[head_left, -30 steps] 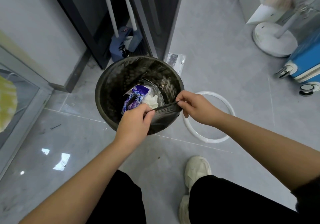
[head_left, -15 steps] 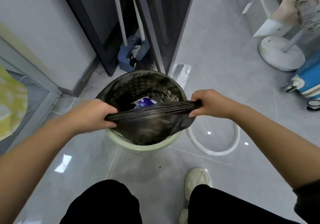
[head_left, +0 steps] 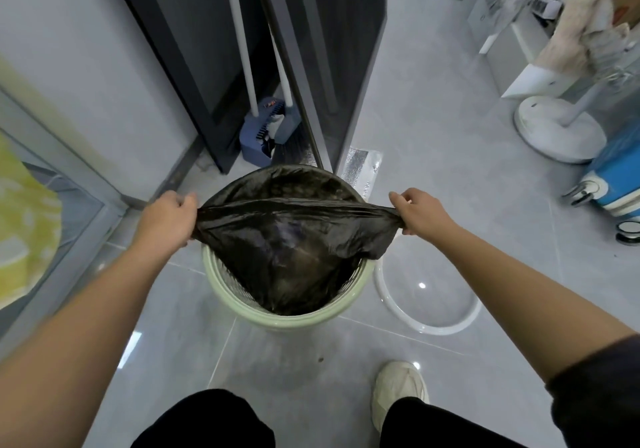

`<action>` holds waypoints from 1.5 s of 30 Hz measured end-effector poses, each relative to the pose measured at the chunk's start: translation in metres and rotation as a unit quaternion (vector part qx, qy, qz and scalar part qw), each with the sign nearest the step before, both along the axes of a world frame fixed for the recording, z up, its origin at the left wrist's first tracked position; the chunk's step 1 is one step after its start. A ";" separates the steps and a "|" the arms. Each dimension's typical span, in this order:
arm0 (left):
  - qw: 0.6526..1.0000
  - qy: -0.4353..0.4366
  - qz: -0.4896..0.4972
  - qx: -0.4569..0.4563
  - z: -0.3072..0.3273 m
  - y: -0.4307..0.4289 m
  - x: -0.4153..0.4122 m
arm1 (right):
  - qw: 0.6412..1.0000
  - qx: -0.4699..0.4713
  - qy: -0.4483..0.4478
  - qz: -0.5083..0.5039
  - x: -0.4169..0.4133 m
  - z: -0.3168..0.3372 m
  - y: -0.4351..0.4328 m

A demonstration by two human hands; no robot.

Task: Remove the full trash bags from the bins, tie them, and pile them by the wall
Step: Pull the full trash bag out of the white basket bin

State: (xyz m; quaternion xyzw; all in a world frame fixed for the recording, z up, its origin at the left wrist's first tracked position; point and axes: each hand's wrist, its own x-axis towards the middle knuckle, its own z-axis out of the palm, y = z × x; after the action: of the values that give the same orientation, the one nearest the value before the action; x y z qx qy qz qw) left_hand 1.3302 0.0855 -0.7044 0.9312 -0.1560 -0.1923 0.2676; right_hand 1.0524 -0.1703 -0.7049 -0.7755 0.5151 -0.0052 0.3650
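A black trash bag sits in a pale green round bin on the floor in front of me. My left hand grips the bag's rim at the bin's left side. My right hand grips the rim at the right. The near edge of the bag is stretched taut between both hands into a straight line across the bin's mouth. It hides the rubbish inside. The far edge still lies over the bin's back rim.
A white ring lies on the floor right of the bin. A blue dustpan and broom stand behind it by a dark door frame. A white fan base and a blue suitcase are at the right. My shoe is below.
Both hands have moved apart and pulled the bag's near rim wider and higher. The purple packet inside is now covered by the stretched bag.
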 end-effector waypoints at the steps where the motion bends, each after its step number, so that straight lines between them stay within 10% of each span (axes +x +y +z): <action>1: 0.999 0.036 0.028 0.001 -0.002 -0.004 0.004 | 1.000 -0.001 0.003 -0.002 0.005 -0.001 0.000; 8: 0.989 0.142 0.037 0.013 -0.017 -0.029 0.018 | 0.976 0.043 0.185 0.105 0.034 -0.013 -0.008; 13: 1.000 0.011 0.001 0.014 -0.023 -0.033 0.025 | 0.947 -0.003 0.281 0.153 0.036 -0.018 -0.016; 19: 0.989 -0.110 -0.004 -0.101 -0.022 -0.043 0.020 | 0.996 -0.043 0.015 -0.072 0.040 -0.020 -0.028; 24: 0.989 -0.092 0.014 -0.115 -0.018 -0.050 0.021 | 0.938 0.131 -0.242 -0.212 0.056 -0.011 -0.020; 34: 0.989 -0.085 -0.091 0.086 -0.006 -0.066 0.040 | 0.996 0.069 -0.035 0.036 0.067 -0.011 -0.026; 45: 0.970 -0.198 0.040 -0.132 -0.005 -0.075 0.025 | 0.977 -0.102 -0.176 -0.070 0.095 -0.002 -0.025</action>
State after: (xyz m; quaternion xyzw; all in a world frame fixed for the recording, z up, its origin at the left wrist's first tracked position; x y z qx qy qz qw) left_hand 1.3553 0.0108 -0.7097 0.9125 -0.1927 0.0293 0.3597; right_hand 1.1470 -0.1954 -0.7072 -0.7576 0.4928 -0.2196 0.3674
